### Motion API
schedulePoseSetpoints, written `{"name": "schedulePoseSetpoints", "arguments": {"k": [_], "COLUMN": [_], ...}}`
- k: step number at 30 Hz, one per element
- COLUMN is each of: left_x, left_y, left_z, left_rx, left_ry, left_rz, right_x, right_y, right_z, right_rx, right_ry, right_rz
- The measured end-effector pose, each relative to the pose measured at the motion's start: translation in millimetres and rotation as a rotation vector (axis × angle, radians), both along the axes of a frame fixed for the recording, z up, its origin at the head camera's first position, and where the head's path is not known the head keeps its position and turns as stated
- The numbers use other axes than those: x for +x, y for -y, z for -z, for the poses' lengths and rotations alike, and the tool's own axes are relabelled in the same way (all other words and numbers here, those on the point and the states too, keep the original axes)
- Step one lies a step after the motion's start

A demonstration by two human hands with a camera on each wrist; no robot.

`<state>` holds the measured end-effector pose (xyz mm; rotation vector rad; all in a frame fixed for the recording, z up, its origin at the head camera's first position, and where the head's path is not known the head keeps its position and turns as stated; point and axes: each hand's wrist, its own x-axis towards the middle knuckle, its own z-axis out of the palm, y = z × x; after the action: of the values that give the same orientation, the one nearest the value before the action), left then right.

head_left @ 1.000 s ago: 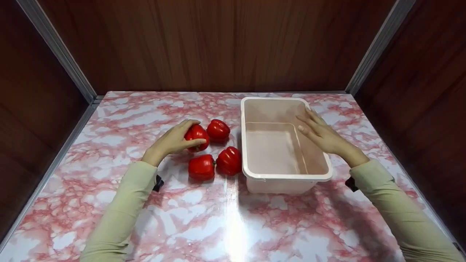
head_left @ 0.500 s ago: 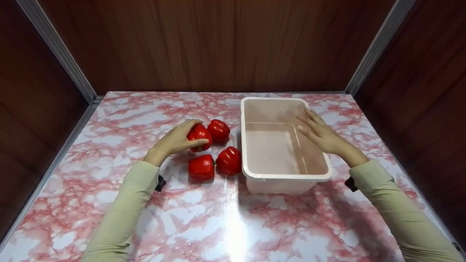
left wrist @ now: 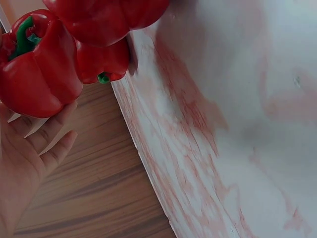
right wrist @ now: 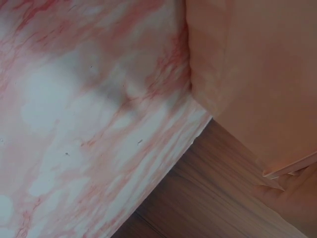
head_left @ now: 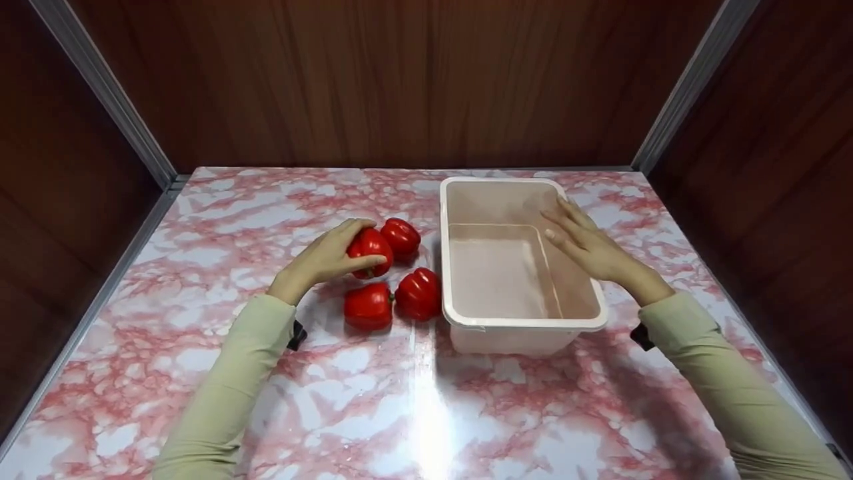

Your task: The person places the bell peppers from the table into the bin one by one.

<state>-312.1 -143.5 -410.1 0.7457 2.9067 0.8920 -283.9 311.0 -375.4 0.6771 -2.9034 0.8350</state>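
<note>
My left hand grips a red bell pepper, with the thumb on its near side and the fingers over the far side. In the left wrist view, the held pepper shows a green stem beside the hand. Right behind it sits another red pepper. Two more peppers lie nearer, one on its side and one close to the bin. Over the right rim of a pale plastic bin lies my right hand, its fingers straight. The right wrist view shows mostly the bin's outer wall.
A pink-and-white marbled tabletop carries everything. Dark wood-grain panels with grey metal corner posts close off the back and both sides. The bin stands right of the peppers, its open top facing up.
My left hand has shifted slightly to the right with the held pepper, closer to the pepper at the back. The right hand, the bin and the other peppers look the same.
</note>
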Motion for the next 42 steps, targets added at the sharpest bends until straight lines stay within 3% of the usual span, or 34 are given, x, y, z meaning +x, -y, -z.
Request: {"name": "schedulePoseSetpoints", "arguments": {"k": [18,25,42], "left_x": [1.4,2.5,3.5], "left_y": [-6.5,-8.3,-9.0], "left_z": [-4.1,-6.9,-9.5], "left_rx": [0.028,0.023,0.023], "left_ry": [0.011,-0.007,-0.05], "left_rz": [0.008,0.037,0.029], "right_x": [0.0,-0.4,-0.1], "right_y": [-0.4,0.5,0.9], "right_z": [1.2,0.6,0.6], "right_rx": [-0.001,-0.009,-0.02], "right_ry": [0.0,-0.005,-0.013], "right_rz": [0.002,-0.008,-0.013]}}
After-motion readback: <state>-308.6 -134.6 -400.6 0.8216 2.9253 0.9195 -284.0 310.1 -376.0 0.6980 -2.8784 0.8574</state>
